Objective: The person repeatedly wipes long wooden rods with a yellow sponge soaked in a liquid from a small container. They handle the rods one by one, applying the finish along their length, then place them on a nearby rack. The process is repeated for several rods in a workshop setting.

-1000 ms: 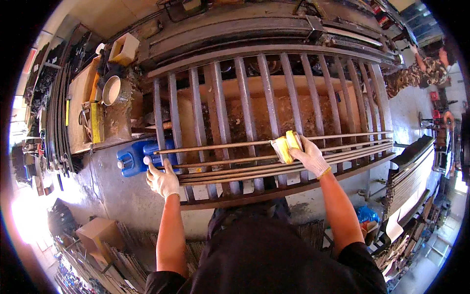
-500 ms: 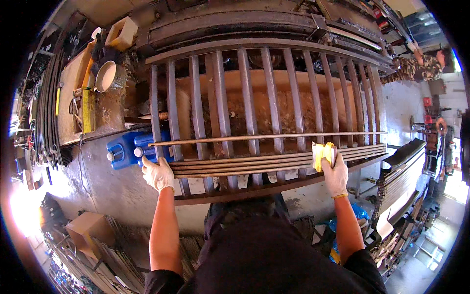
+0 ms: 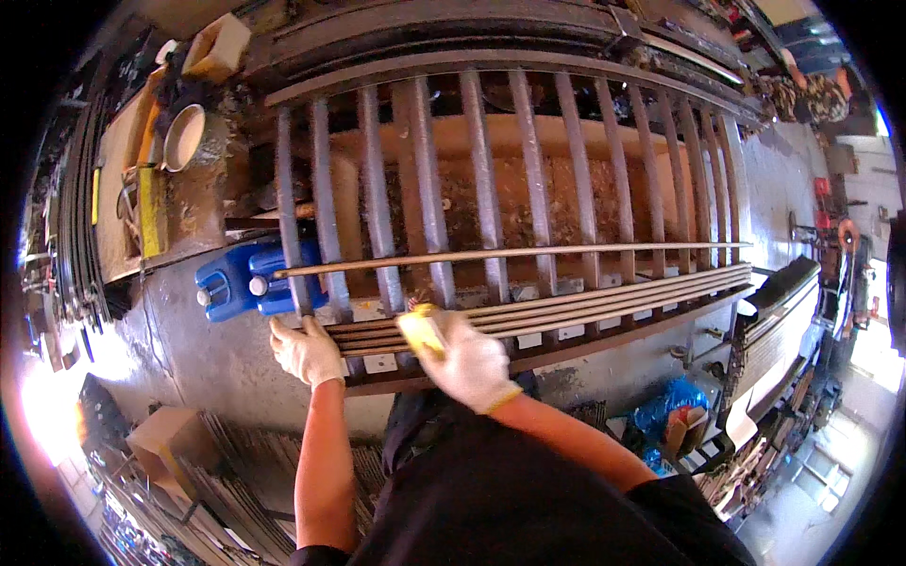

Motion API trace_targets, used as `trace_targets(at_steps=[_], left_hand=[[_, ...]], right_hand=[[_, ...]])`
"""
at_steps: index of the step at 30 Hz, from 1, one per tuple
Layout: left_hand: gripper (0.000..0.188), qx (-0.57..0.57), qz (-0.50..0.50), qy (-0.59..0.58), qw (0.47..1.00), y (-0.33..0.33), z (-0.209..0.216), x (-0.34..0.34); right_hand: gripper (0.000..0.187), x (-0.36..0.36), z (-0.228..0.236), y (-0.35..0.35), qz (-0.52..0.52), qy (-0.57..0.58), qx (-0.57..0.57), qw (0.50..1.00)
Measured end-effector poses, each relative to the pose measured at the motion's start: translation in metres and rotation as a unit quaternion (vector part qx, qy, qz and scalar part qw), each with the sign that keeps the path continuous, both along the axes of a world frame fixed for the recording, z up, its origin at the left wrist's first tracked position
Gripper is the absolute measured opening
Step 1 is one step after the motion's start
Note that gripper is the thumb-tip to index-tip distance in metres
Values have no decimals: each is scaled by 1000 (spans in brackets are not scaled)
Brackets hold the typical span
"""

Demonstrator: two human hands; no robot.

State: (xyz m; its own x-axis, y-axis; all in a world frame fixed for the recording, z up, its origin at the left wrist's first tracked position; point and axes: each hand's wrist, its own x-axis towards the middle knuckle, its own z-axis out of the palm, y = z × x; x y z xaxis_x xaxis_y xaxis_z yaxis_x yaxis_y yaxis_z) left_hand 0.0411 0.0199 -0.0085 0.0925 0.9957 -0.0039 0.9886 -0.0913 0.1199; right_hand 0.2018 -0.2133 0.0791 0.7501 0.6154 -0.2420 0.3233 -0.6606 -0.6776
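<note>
Several long, thin, brownish rods (image 3: 604,304) lie side by side along the near part of a dark metal slatted rack (image 3: 483,179). One separate rod (image 3: 528,252) lies a little farther away, roughly parallel to them. My left hand (image 3: 310,353), in a white knitted glove, is closed at the left ends of the near rods; its fingertips are partly hidden. My right hand (image 3: 469,363), gloved as well and slightly blurred, grips a yellow and white pad (image 3: 422,332) over the near rods, left of the rack's middle. Whether the pad touches the rods is hard to see.
Beneath the slats is a brown trough (image 3: 585,179). Two blue jugs (image 3: 226,288) stand at the rack's left end, beside a bench with a round pan (image 3: 185,138). A cardboard box (image 3: 170,439) is at lower left. Another person (image 3: 812,97) is at far right.
My right hand has swept left along the rods with the pad, from the right part of the rack to near its left end. My left hand stays at the rod ends.
</note>
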Motion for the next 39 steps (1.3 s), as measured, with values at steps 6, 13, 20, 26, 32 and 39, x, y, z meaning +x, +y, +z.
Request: trace_targets(at_steps=[6,13,20,26,32,39], left_hand=[[73,-6,-2,3,1000,12,-13,-6],[66,-23,16,1,1000,12,-8,-5],[66,-20,-41,62,997,45,-43,-44],[63,-48,-39,29,998,61,-44,-58],[63,-70,-65,-73,993,29,-23,-72],[54,24,-226,124,966,42,-33,-52]], right_hand=[[45,22,-3,-20,22,7,-36,999],[48,185,26,-280,-117,-135,-205,962],[45,390,6,-535,-296,-230,-422,826],[52,506,-8,-651,-373,-201,-473,772],[52,496,-12,-613,-441,-227,-361,789],[66,342,-7,-492,-385,-95,-191,898]])
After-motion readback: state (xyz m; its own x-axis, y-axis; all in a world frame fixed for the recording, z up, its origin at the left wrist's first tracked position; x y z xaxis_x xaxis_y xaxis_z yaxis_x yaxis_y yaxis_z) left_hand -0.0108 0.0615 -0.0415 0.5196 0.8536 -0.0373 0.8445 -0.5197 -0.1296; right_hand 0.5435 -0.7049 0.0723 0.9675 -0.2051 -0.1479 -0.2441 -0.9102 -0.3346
